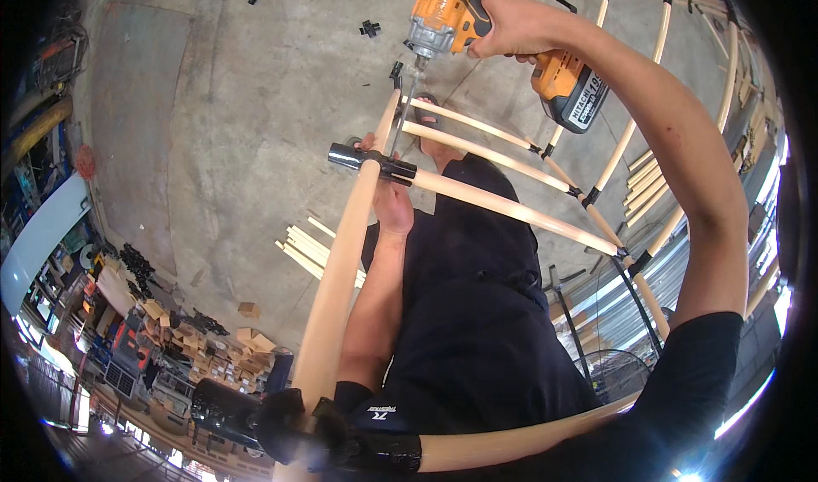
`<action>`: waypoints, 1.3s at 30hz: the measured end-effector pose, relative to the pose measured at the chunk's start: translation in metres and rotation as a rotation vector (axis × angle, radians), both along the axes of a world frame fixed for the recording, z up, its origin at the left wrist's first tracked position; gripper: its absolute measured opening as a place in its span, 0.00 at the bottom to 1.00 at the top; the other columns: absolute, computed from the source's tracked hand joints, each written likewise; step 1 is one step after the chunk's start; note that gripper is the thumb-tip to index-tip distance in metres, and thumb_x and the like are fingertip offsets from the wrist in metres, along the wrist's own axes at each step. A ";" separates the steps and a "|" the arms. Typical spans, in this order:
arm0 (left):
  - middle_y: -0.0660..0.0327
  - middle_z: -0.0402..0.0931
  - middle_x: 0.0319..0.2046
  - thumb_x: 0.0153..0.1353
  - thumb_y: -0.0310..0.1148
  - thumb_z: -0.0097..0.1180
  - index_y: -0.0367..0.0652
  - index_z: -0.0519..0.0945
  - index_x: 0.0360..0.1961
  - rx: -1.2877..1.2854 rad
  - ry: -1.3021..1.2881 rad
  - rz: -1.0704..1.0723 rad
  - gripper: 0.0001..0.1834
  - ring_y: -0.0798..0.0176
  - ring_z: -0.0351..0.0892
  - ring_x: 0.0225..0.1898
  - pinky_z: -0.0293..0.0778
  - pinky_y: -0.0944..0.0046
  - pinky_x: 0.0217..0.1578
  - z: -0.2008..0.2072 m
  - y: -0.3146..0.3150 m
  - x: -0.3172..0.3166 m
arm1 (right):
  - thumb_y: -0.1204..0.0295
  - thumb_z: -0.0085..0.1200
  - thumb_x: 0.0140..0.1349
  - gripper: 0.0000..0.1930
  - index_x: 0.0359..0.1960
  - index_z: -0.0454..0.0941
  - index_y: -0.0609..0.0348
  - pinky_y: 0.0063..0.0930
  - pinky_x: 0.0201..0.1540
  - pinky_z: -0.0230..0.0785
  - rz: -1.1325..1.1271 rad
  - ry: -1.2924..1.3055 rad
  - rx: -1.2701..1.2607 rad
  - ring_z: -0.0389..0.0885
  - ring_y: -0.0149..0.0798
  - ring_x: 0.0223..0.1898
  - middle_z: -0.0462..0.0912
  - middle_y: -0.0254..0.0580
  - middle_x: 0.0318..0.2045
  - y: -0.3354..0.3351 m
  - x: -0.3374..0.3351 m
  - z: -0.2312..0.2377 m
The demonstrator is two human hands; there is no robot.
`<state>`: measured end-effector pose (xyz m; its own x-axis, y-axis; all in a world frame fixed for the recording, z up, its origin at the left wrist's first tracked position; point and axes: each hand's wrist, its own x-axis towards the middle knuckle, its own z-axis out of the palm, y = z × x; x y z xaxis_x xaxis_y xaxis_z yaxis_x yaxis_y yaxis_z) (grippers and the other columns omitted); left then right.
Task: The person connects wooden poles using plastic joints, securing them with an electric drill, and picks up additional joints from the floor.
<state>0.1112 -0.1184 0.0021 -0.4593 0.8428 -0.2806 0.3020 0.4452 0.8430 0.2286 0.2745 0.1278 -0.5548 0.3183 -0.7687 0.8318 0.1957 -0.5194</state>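
My right hand (521,27) is wrapped round the grip of an orange cordless impact driver (443,6), held high with its battery toward my right. A long thin driver bit (403,117) runs down from its chuck, and its tip ends at a black pipe joint (397,169). From below, my left hand (394,205) closes round this joint, its fingers partly hidden behind the pipe. Through the joint passes a long cream pipe (339,265), rising toward me. A second cream pipe (520,211) leads from the joint to the right.
Nearest to me, a larger-looking black joint (298,427) connects more pipe. The pipe frame (601,213) spreads to the right. Loose pipes (648,188) lie on the floor there, others (302,250) at left. Black joints (369,28) lie ahead; cardboard boxes (226,358) stand lower left.
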 end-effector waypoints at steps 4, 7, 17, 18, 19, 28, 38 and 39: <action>0.60 0.52 0.72 0.81 0.39 0.33 0.42 0.53 0.74 0.180 -0.391 0.253 0.25 0.62 0.60 0.70 0.62 0.53 0.70 0.042 0.032 0.003 | 0.62 0.67 0.52 0.21 0.33 0.75 0.69 0.29 0.16 0.67 0.006 0.017 0.007 0.74 0.31 0.14 0.74 0.37 0.17 -0.003 0.002 0.004; 0.62 0.51 0.73 0.80 0.40 0.36 0.45 0.53 0.74 0.164 -0.327 0.219 0.26 0.64 0.59 0.71 0.62 0.54 0.70 0.043 0.032 -0.001 | 0.62 0.68 0.52 0.20 0.33 0.75 0.69 0.29 0.16 0.67 0.017 0.039 0.028 0.74 0.31 0.14 0.75 0.37 0.17 -0.005 0.000 0.007; 0.61 0.51 0.73 0.78 0.58 0.32 0.43 0.52 0.74 0.043 -0.284 0.169 0.35 0.62 0.60 0.70 0.62 0.53 0.70 0.036 0.017 -0.009 | 0.61 0.69 0.52 0.21 0.34 0.75 0.66 0.28 0.16 0.66 -0.027 0.082 -0.004 0.74 0.30 0.14 0.75 0.36 0.16 -0.007 -0.005 -0.005; 0.61 0.52 0.72 0.78 0.59 0.32 0.43 0.53 0.73 0.005 -0.204 0.121 0.36 0.62 0.61 0.70 0.62 0.52 0.70 0.033 0.014 -0.008 | 0.61 0.68 0.53 0.20 0.34 0.76 0.66 0.28 0.16 0.66 -0.012 0.072 -0.025 0.73 0.30 0.14 0.75 0.36 0.16 -0.006 -0.004 -0.007; 0.60 0.52 0.72 0.78 0.59 0.32 0.43 0.53 0.73 -0.032 -0.127 0.078 0.36 0.61 0.61 0.70 0.62 0.52 0.70 0.033 0.013 -0.008 | 0.61 0.68 0.53 0.20 0.34 0.76 0.66 0.28 0.16 0.66 -0.010 0.071 -0.026 0.73 0.30 0.14 0.75 0.36 0.16 -0.008 -0.005 -0.006; 0.57 0.53 0.72 0.81 0.41 0.34 0.40 0.54 0.72 0.040 -0.231 0.161 0.25 0.58 0.62 0.69 0.67 0.55 0.68 0.047 0.024 -0.011 | 0.61 0.67 0.53 0.18 0.34 0.77 0.65 0.27 0.17 0.66 -0.025 0.115 0.039 0.74 0.29 0.14 0.75 0.35 0.16 -0.009 -0.008 -0.016; 0.61 0.68 0.55 0.78 0.52 0.43 0.37 0.65 0.69 0.061 -0.632 0.301 0.32 0.67 0.69 0.56 0.67 0.63 0.58 0.048 0.030 -0.039 | 0.55 0.74 0.53 0.24 0.36 0.78 0.62 0.25 0.15 0.65 -0.087 0.184 -0.186 0.74 0.28 0.13 0.75 0.34 0.16 0.021 -0.016 -0.018; 0.62 0.69 0.53 0.77 0.54 0.44 0.37 0.66 0.68 0.023 -0.645 0.268 0.32 0.67 0.69 0.54 0.67 0.63 0.57 0.057 0.034 -0.048 | 0.52 0.74 0.52 0.26 0.37 0.79 0.62 0.25 0.15 0.65 -0.069 0.161 -0.194 0.73 0.29 0.13 0.75 0.35 0.17 0.024 -0.020 -0.019</action>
<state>0.0633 -0.0846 0.0592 -0.3995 0.7328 -0.5509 -0.3796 0.4147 0.8270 0.2083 0.2985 0.1092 -0.6574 0.2150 -0.7222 0.7431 0.0256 -0.6687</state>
